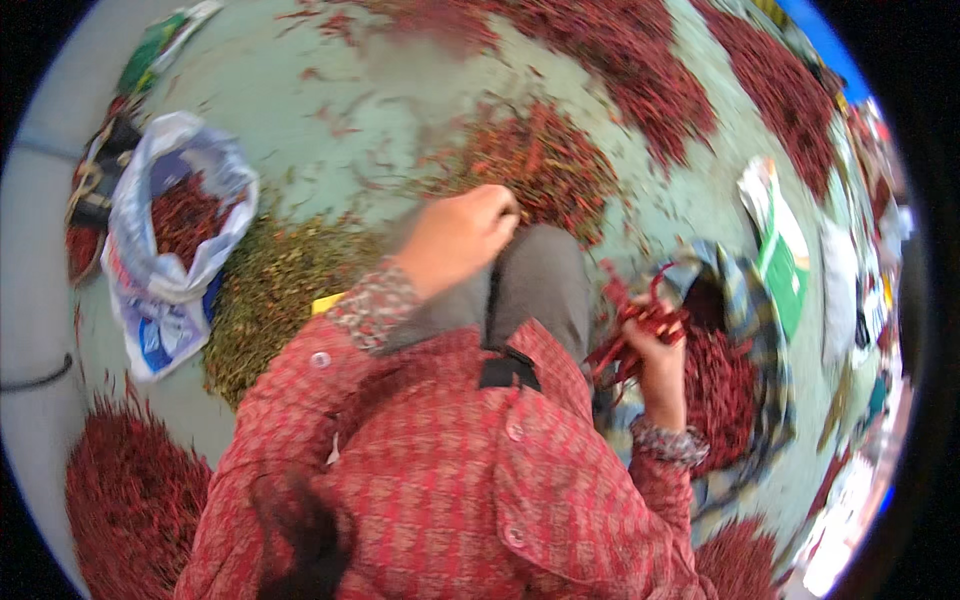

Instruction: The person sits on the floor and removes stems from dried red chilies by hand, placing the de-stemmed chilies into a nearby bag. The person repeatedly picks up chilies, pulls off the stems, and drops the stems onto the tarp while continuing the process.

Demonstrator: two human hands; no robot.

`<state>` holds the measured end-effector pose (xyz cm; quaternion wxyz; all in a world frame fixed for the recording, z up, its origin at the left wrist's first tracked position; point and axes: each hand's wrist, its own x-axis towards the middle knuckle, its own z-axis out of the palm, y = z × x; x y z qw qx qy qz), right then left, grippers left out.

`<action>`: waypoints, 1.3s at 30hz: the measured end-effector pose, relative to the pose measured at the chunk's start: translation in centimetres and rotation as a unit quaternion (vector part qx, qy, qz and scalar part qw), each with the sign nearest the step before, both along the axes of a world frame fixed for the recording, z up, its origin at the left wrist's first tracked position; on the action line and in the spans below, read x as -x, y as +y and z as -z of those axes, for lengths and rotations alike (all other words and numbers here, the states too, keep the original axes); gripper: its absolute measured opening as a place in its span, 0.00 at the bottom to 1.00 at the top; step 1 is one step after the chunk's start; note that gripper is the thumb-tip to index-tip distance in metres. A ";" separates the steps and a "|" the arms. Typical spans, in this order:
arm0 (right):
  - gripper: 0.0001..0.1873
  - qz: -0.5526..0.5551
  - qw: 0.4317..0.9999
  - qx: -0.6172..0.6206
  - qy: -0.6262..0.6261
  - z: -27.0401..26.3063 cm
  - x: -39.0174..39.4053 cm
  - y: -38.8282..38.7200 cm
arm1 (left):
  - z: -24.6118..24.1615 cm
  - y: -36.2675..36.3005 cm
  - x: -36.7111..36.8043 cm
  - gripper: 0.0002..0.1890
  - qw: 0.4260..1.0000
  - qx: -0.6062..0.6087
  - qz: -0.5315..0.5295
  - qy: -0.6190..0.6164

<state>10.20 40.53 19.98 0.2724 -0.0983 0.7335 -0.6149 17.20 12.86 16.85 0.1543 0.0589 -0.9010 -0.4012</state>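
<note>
My right hand [656, 341] grips a bunch of dried red chillies [626, 349] beside my right knee. Just right of it lies a checked cloth sack [776, 360], opened out, with many dark red chillies [716, 397] inside. Over my lap, my left hand [465, 232] is blurred, its fingers curled together. Nothing plainly shows between those fingertips. Beyond my knees, close to the left hand, lies a loose heap of orange-red chillies mixed with stems [551, 169].
A white plastic sack [139, 255] at left holds red chillies. Beside it spreads a heap of greenish-brown stems [277, 292]. Larger chilli piles lie at the far side [630, 60] and lower left [131, 495]. A green-and-white sack [784, 255] lies flat at right.
</note>
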 end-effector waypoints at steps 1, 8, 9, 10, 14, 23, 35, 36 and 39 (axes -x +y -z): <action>0.13 0.074 0.997 -0.017 -0.025 -0.9 0.9 1.2 | -0.1 -0.1 -0.2 0.06 0.999 -0.016 0.010 -0.027; 0.22 0.250 0.918 -0.251 0.178 -2.9 5.2 20.0 | 6.5 0.3 -1.3 0.10 0.988 -0.011 0.094 -0.118; 0.24 0.201 0.935 -0.244 0.159 -2.2 5.9 21.4 | 6.5 0.1 -1.5 0.09 0.988 -0.019 0.078 -0.131; 0.26 0.180 0.940 -0.247 0.154 -1.3 6.2 22.8 | 6.7 -0.2 -1.7 0.07 0.988 -0.034 0.071 -0.136; 0.20 0.219 0.851 -0.424 0.220 1.0 6.4 30.0 | 7.0 0.1 -1.5 0.08 0.976 -0.071 0.072 -0.194; 0.21 0.348 0.782 -0.478 0.199 3.2 4.5 33.5 | 7.4 0.2 -1.3 0.08 0.970 -0.092 0.063 -0.217; 0.20 0.244 0.868 -0.382 0.201 2.2 6.9 28.2 | 9.3 -4.5 -1.0 0.17 0.989 -0.094 -0.048 -0.102; 0.18 0.175 0.860 -0.409 0.252 2.8 7.1 28.0 | 9.9 -6.4 -0.7 0.16 0.990 -0.100 -0.042 -0.095; 0.15 0.078 0.894 -0.364 0.250 3.2 9.2 18.6 | 14.4 -13.4 -1.2 0.16 0.978 -0.096 -0.166 -0.078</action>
